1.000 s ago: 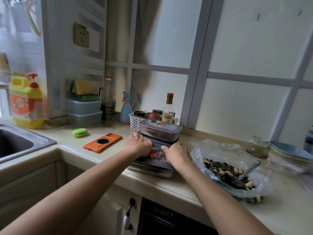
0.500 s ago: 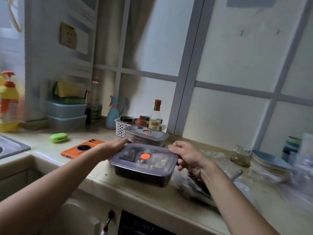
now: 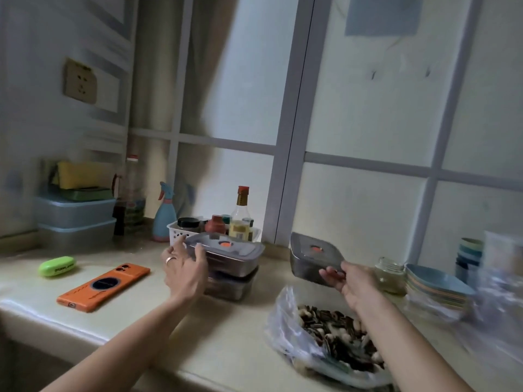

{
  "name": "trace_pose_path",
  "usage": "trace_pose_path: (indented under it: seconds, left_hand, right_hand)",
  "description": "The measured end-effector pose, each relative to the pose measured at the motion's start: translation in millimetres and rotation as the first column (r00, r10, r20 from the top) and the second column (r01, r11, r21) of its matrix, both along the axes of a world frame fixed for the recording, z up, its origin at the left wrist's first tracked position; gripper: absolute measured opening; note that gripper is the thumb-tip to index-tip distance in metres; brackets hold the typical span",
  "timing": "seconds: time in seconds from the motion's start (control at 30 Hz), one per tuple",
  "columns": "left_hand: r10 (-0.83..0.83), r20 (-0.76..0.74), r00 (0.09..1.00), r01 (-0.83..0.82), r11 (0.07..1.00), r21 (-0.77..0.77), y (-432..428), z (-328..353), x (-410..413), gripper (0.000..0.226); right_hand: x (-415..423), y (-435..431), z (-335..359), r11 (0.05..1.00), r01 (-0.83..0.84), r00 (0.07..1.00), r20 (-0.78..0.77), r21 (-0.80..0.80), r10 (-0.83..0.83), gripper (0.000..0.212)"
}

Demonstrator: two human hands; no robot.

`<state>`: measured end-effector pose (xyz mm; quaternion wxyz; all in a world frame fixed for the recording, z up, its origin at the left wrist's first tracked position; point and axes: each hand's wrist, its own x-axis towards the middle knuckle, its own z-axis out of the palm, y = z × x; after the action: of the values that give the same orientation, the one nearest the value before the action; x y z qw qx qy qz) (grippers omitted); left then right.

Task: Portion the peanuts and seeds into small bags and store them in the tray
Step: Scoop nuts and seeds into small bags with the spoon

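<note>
Pale kitchen counter (image 3: 240,329) runs along a wall of framed, frosted panes, and its rounded front edge passes under both forearms. The left hand (image 3: 184,268), a ring on one finger, has its fingers spread and nearly straight at the left end of the upper container (image 3: 229,254) in a two-high stack. Blur hides whether they actually touch the lid corner. Bare counter lies to this hand's left as far as an orange phone (image 3: 104,287) and, beyond it, a green case (image 3: 57,266). Behind the stack stands a white basket (image 3: 177,236) of bottles. The right hand (image 3: 352,282) grips a lidded steel container (image 3: 311,257) by its near corner, held tilted in the air, well apart from the stack. Directly beneath this hand lies the open plastic bag of seeds and peanuts (image 3: 334,343), near the front edge. Just beyond the hand stand a glass jar (image 3: 392,275) and stacked plates (image 3: 433,284).
</note>
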<state>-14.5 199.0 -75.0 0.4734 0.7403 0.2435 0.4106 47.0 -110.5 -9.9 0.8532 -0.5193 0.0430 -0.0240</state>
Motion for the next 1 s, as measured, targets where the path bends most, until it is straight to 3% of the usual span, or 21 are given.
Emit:
trace_pose_path:
  seconds: [0.1,0.47,0.57,0.67,0.77,0.87,1.0]
  left_hand:
    - [-0.065,0.085,0.994,0.061,0.997,0.053,2.7,-8.9,8.1,0.044]
    - [-0.022,0.096,0.995,0.009,0.991,0.133,5.5,-14.6,17.4,0.049]
    - [-0.021,0.080,0.997,0.010,0.991,0.136,8.1,-16.8,20.6,0.048]
    - [-0.025,0.078,0.997,0.014,0.989,0.149,11.1,-18.8,23.7,0.049]
    - [-0.022,0.072,0.997,0.010,0.987,0.158,12.1,-19.3,25.0,0.049]
    - [-0.025,0.077,0.997,0.012,0.987,0.160,13.6,-20.5,25.5,0.048]
    - [-0.024,0.072,0.997,0.013,0.987,0.158,12.5,-20.0,25.0,0.047]
  right_hand:
    - [17.4,9.7,-11.5,0.997,0.005,0.999,-0.053,-0.073,-0.009,0.015]
    - [65.8,76.1,-20.4,0.974,-0.123,0.974,-0.210,-0.192,0.082,0.044]
    - [65.7,83.6,-25.0,0.960,-0.220,0.962,-0.202,-0.173,0.184,0.052]
    - [58.9,89.9,-27.0,0.925,-0.329,0.937,-0.191,-0.192,0.294,0.032]
    - [56.6,92.8,-30.5,0.867,-0.362,0.931,-0.185,-0.342,0.315,0.019]
    - [56.4,92.5,-31.2,0.789,-0.409,0.913,-0.193,-0.458,0.361,0.018]
    - [54.8,86.9,-27.0,0.739,-0.499,0.865,-0.202,-0.453,0.460,0.022]
